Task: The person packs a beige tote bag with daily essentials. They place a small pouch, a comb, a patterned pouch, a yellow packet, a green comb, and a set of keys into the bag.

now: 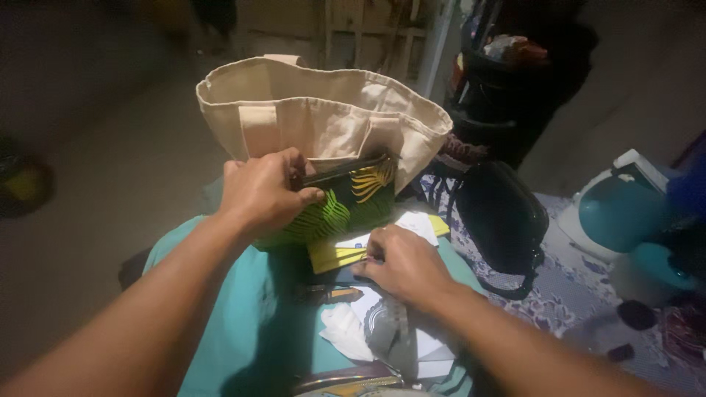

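The person's left hand (pixel 266 192) is closed around the top edge of a dark pouch (pixel 346 202) printed with green and yellow leaves, thumb on the near side and fingers curled over the zip edge. The pouch stands upright against the front of a cream canvas bag (pixel 323 117), whose mouth gapes open and whose two flat handles hang down its near face. The pouch sits just below the bag's rim, outside it rather than within, though the dim light makes the exact overlap hard to judge.

The right hand (pixel 401 265) rests lower, fingers bent together and pinching the edge of a yellow booklet (pixel 334 254) that lies under a sheet of white paper (pixel 412 224). Booklet and paper lie just beneath the pouch, touching its lower edge. Everything rests on a teal cloth (pixel 235 316) covering the person's lap.

Nearer the camera, below the right hand, lie crumpled white tissue (pixel 342 331) and more loose papers (pixel 430 353), with a small dark object beside them too blurred to make out.

To the right, a black handbag (pixel 500 217) sits on a patterned sheet (pixel 559 301), near the canvas bag but apart from it. Farther right stands a teal and white appliance (pixel 618 209). Behind, a dark basket (pixel 500 81) holds heaped items.
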